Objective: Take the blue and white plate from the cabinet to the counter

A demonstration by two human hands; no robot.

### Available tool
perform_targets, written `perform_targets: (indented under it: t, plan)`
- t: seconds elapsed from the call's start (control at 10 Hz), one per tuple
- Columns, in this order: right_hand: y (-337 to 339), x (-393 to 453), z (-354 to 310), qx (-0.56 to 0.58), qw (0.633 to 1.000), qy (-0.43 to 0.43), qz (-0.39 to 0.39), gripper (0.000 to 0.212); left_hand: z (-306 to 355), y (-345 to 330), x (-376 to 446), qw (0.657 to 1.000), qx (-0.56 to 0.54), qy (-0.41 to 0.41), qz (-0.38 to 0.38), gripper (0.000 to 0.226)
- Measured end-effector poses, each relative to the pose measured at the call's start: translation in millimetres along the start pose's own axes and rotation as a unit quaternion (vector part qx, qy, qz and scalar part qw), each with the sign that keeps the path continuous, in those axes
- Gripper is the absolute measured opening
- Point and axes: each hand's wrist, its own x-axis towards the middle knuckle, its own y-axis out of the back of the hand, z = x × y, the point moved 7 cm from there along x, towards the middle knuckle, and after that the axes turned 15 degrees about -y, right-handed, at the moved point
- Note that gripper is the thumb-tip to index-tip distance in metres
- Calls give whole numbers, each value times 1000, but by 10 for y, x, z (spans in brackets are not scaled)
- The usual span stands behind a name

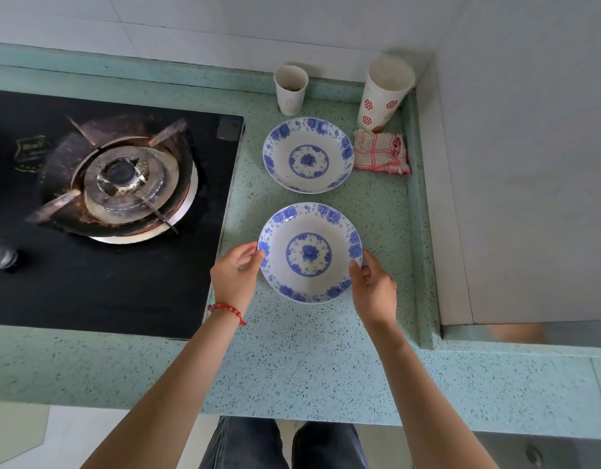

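The plate [310,252] sits level between both hands, the left hand [234,278] and right hand [373,288] each holding a closed grip on opposite rims, equally near, over the surface [292,360], with a second plate [308,154] just beyond.

Blue and white plate [310,252] and its twin plate [308,154] behind it: glazed ceramic, smooth and glossy, with printed blue floral pattern. Counter [312,360]: pale green speckled stone-like surface, smooth with a soft sheen; stove top [99,292] of black glossy glass, its burner [123,177] and pan supports of dull, stained and rust-browned metal. Two cups [290,89] and [384,93] (apparently paper, matt white, the taller printed with red motifs), one checked cloth [380,151], woven, rumpled and frayed, and matt white wall tiles [224,25].
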Motion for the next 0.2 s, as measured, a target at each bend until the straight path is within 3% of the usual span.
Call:
perform_targets:
  t: [0.1, 0.2]
  plan:
    - [54, -127, -40, -38, 999, 19, 13, 26, 144, 80, -69, 988, 104, -99, -49, 24]
    - [86, -337, 1, -80, 995, 35, 53, 34, 185, 122, -226, 948, 214, -202, -121, 26]
